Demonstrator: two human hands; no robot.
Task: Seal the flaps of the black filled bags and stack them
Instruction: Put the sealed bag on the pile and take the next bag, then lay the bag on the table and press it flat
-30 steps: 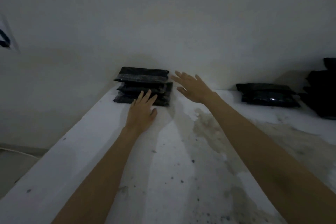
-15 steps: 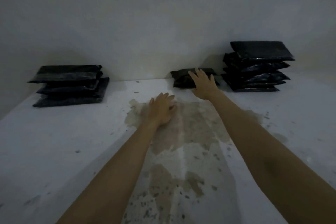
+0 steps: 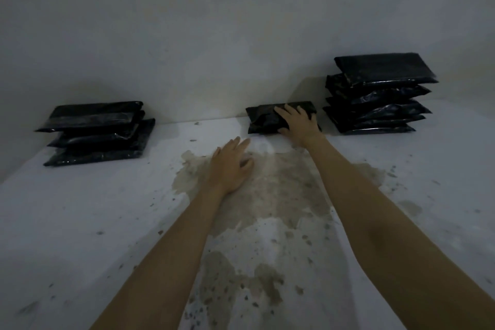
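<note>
In the head view, the right hand [image 3: 298, 126] is lying on top of a single black filled bag [image 3: 267, 118] at the back of the white worktop [image 3: 80, 222], near the wall [image 3: 241, 21]. Its fingers [image 3: 288, 112] are spreading over the bag's top while the thumb is curling round the near edge, so the hand is gripping the bag. The bag is sitting flat on the worktop, just beside a tall stack of black bags [image 3: 377, 94] on its right. The left hand [image 3: 231, 166] is resting on the worktop just in front of the bag, apart from it, with its fingers loosely extended and slightly apart, holding nothing. A shorter stack of black bags [image 3: 96, 132] is lying well apart at the far left. A brownish stain [image 3: 267, 195] is spreading across the worktop under both forearms.
</note>
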